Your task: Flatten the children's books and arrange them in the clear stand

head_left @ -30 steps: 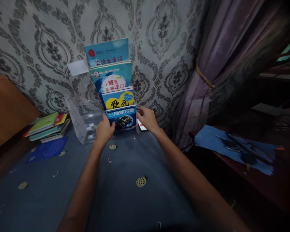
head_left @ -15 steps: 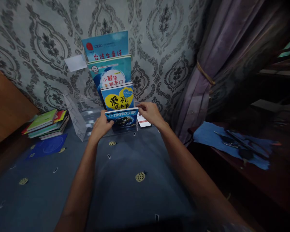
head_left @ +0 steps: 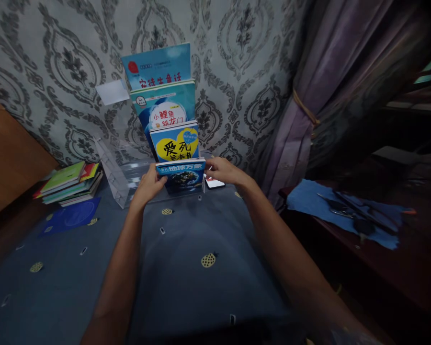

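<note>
A dark blue book with a globe on its cover [head_left: 183, 178] stands upright in the front tier of a clear acrylic rack [head_left: 111, 175]. My left hand [head_left: 151, 184] grips its left edge, thumb across the front cover. At its right edge, the bent fingers of my right hand [head_left: 224, 170] press against the side. Behind rise a book with a yellow heart [head_left: 177, 143], a teal book with a white circle [head_left: 167, 114] and a light blue book with red lettering [head_left: 158, 67], stepped upward. The fingertips behind the front book are hidden.
Left of the rack lies a stack of books [head_left: 70, 182], with a flat blue booklet [head_left: 72, 218] before it. A lit phone [head_left: 215, 183] lies just right of the rack. Further right are a tied curtain [head_left: 290, 124] and a blue cloth [head_left: 309, 203] with tools on it.
My right hand has shifted slightly down and right along the front book's edge. My left hand still grips the other edge, and the books stay in their tiers.
</note>
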`<state>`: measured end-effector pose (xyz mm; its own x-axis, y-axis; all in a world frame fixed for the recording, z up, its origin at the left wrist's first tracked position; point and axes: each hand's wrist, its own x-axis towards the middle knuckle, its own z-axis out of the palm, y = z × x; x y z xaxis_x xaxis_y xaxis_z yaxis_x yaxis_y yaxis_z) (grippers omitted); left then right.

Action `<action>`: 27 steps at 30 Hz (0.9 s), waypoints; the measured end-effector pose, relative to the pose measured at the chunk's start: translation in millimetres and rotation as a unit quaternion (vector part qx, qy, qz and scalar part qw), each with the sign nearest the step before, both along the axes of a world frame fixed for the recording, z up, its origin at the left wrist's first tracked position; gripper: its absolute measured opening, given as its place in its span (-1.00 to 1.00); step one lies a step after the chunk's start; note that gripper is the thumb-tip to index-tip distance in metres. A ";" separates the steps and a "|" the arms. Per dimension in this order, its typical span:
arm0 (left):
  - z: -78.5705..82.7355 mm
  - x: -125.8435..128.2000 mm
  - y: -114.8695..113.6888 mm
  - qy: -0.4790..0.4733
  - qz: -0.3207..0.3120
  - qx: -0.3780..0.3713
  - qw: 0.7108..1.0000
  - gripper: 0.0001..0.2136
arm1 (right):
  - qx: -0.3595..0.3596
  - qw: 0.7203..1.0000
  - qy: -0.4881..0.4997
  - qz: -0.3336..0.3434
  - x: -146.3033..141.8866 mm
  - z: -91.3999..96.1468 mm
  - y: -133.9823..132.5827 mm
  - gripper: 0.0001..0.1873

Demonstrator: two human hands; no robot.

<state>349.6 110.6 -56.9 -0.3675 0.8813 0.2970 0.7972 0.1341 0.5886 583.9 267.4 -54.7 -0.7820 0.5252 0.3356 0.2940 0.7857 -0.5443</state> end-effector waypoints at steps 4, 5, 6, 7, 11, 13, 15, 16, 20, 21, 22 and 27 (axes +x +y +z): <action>-14.1 -11.4 9.3 -0.103 -0.034 0.050 0.993 -0.67 | -0.017 0.999 0.046 -0.006 -7.4 -8.7 2.9 -0.81; -17.1 -13.0 11.4 -0.117 -0.033 0.062 0.991 -0.66 | -0.020 0.998 0.061 -0.013 -10.1 -11.0 3.1 -0.81; -19.7 -14.0 13.4 -0.123 -0.027 0.072 0.989 -0.67 | -0.023 0.997 0.074 -0.020 -12.8 -13.2 3.1 -0.81; -21.9 -14.6 15.2 -0.124 -0.017 0.081 0.989 -0.68 | -0.024 0.996 0.086 -0.029 -15.3 -15.2 2.9 -0.81; -27.7 -14.6 20.9 -0.095 0.016 0.095 0.991 -0.70 | -0.025 0.991 0.115 -0.067 -21.0 -20.2 2.1 -0.83; -29.4 -15.0 22.6 -0.081 0.017 0.100 0.992 -0.70 | -0.036 0.989 0.126 -0.073 -20.7 -20.8 2.4 -0.84; -30.5 -16.3 23.1 -0.075 0.009 0.105 0.992 -0.71 | -0.054 0.988 0.129 -0.065 -19.1 -20.4 3.1 -0.85; -30.8 -17.3 22.9 -0.075 0.003 0.106 0.992 -0.71 | -0.066 0.988 0.127 -0.059 -18.1 -19.8 3.5 -0.86; -30.0 -21.5 20.7 -0.090 -0.025 0.095 0.991 -0.69 | -0.099 0.987 0.121 -0.027 -14.6 -16.5 3.7 -0.86; -29.4 -22.3 20.0 -0.094 -0.029 0.090 0.991 -0.68 | -0.098 0.988 0.120 -0.025 -14.0 -15.5 3.4 -0.86; -28.6 -22.9 19.2 -0.099 -0.031 0.086 0.991 -0.66 | -0.096 0.988 0.120 -0.023 -13.5 -14.5 3.0 -0.86; -23.6 -22.8 15.3 -0.113 -0.037 0.066 0.991 -0.59 | -0.092 0.989 0.116 0.002 -9.2 -8.5 1.4 -0.77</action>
<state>326.8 125.9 -80.5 -0.3741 0.8668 0.3296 0.6484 -0.0097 0.7612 574.6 268.8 -63.2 -0.6975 0.5911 0.4051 0.1422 0.6683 -0.7302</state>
